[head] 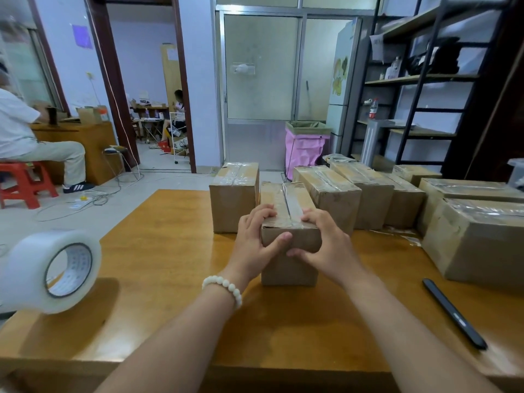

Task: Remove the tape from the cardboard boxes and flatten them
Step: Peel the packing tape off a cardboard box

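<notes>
Orange wooden surface: my left hand and right hand clasp the small brown cardboard box, clear tape unpeeled; next, likely, lift its edge.

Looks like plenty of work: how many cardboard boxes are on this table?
8 boxes: one between left hand and right hand, one behind-left, six clustered at right; more may be hidden.

Orange-brown wooden table here. Sitting on it: a fat roll of clear packing tape at the left edge, a black pen-looking thing near the right, one small taped cardboard box in the middle, and more taped boxes crowded along the back and right side.
</notes>
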Demonstrator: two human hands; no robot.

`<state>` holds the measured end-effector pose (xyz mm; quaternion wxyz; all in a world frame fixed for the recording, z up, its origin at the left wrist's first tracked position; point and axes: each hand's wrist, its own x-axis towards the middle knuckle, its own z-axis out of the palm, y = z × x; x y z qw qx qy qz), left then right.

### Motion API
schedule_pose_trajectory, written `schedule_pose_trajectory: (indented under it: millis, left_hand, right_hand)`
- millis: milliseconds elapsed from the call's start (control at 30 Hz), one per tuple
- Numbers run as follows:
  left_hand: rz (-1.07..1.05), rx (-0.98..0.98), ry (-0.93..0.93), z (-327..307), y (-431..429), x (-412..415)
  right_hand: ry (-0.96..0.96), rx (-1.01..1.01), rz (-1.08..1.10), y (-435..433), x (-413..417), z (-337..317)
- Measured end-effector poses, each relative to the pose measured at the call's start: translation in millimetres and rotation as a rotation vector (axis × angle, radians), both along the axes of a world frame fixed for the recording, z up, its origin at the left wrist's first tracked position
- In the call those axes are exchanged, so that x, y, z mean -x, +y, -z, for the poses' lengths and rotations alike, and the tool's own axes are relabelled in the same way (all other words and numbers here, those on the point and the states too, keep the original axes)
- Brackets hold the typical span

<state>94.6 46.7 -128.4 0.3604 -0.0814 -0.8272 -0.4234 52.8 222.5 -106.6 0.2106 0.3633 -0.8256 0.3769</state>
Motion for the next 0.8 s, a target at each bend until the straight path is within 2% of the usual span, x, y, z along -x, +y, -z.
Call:
schedule_pose_trajectory:
  millis: [300, 600, 800]
  left_hand:
    - [0.024, -0.046, 0.159, 21, -2, 14]
    - [0.125, -0.155, 0.118, 25, -6, 17]
    - [0.129, -0.201, 0.106, 23, -5, 16]
  right_hand:
    - [0.293, 0.205, -0.063, -11, 21, 26]
    - [0.314, 0.219, -0.023, -15, 21, 30]
    - [0.340, 0.228, 0.106, -26, 13, 30]
